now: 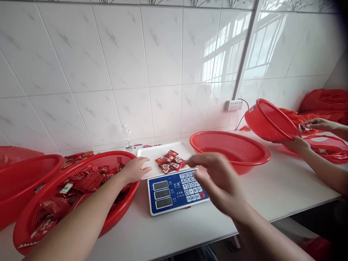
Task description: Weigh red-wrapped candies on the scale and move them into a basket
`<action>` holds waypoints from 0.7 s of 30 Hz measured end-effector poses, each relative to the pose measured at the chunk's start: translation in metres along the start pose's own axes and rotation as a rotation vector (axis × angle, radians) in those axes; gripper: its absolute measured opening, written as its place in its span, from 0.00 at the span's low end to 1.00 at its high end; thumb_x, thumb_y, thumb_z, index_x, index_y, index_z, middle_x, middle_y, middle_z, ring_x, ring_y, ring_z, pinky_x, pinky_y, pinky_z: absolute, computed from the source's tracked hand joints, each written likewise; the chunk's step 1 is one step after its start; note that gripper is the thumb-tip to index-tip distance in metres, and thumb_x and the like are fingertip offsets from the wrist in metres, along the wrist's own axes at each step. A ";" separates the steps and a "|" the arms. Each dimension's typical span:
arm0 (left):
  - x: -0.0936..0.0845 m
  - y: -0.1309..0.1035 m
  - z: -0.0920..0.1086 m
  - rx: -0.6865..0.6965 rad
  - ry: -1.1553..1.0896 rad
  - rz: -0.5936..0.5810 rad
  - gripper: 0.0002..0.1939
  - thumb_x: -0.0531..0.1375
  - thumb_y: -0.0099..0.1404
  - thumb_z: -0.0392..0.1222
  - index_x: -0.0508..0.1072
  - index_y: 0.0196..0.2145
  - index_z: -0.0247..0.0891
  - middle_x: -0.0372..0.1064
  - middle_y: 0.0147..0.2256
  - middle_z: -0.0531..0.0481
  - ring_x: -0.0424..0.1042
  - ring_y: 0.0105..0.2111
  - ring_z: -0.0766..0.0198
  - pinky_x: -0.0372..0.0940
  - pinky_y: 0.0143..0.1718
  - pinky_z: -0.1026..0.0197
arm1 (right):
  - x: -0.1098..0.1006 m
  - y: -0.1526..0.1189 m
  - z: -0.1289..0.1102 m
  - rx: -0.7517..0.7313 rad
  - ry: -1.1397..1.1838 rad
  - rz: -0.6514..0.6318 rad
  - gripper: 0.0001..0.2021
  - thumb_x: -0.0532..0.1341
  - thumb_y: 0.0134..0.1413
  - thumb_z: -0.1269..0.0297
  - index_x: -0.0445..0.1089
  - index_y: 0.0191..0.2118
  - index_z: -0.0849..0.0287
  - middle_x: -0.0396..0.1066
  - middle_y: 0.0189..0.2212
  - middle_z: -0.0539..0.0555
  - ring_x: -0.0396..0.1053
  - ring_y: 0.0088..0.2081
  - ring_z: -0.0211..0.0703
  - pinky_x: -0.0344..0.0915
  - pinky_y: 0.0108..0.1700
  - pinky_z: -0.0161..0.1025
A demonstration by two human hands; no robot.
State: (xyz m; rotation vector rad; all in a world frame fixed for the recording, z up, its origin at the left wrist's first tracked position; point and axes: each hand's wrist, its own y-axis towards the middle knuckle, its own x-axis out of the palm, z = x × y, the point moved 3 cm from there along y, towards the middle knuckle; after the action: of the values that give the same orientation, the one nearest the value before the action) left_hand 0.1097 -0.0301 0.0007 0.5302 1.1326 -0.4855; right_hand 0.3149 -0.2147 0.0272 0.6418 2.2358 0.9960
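Several small red packets (170,161) lie in a loose cluster on the white tray (146,151) of a digital scale (178,192), whose blue panel has number keys and dark displays. My left hand (136,169) is by the tray's left edge, fingers apart and nothing visible in them. Beneath that arm, a red plastic basket (115,214) holds many red packets. My right hand (217,177) hovers over the right side of the keypad, near the packets. Its thumb and fingers are parted with nothing seen between them, slightly blurred.
Right of the scale stands a red basket (231,148). Farther right, another person's hands (300,145) hold a tilted red basket (272,121) and a small packet. Another red basket (29,177) is at far left. A clear bottle (127,137) and a power strip (234,105) are by the wall.
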 end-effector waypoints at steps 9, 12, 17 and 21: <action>-0.003 -0.003 0.005 0.039 0.035 -0.019 0.24 0.51 0.59 0.53 0.67 0.49 0.39 0.64 0.50 0.44 0.61 0.51 0.53 0.54 0.51 0.55 | 0.069 0.055 0.080 0.130 -0.478 -0.656 0.09 0.56 0.50 0.59 0.71 0.34 0.55 0.72 0.34 0.55 0.68 0.38 0.47 0.61 0.38 0.40; -0.003 -0.004 0.007 0.048 0.059 -0.035 0.24 0.50 0.59 0.53 0.68 0.49 0.38 0.65 0.49 0.44 0.61 0.51 0.53 0.55 0.50 0.56 | 0.077 0.063 0.083 0.113 -0.466 -0.638 0.14 0.53 0.53 0.57 0.69 0.42 0.55 0.69 0.41 0.57 0.64 0.45 0.48 0.60 0.44 0.43; -0.004 -0.005 0.009 0.052 0.081 -0.061 0.25 0.48 0.60 0.54 0.67 0.50 0.37 0.66 0.48 0.43 0.61 0.51 0.53 0.55 0.49 0.56 | 0.101 0.070 0.084 0.127 -0.465 -0.767 0.31 0.50 0.49 0.41 0.54 0.57 0.46 0.50 0.59 0.55 0.46 0.59 0.58 0.52 0.51 0.53; -0.005 -0.006 0.009 0.047 0.088 -0.074 0.26 0.48 0.61 0.54 0.67 0.50 0.37 0.65 0.49 0.43 0.60 0.51 0.53 0.55 0.50 0.57 | 0.119 0.071 0.095 0.147 -0.502 -0.833 0.28 0.46 0.52 0.40 0.56 0.56 0.45 0.52 0.58 0.55 0.52 0.56 0.58 0.51 0.51 0.55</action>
State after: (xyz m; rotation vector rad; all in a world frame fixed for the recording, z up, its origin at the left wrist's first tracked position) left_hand 0.1112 -0.0401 0.0072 0.5563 1.2309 -0.5589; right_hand 0.3100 -0.0505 -0.0076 -0.0275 1.8379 0.2154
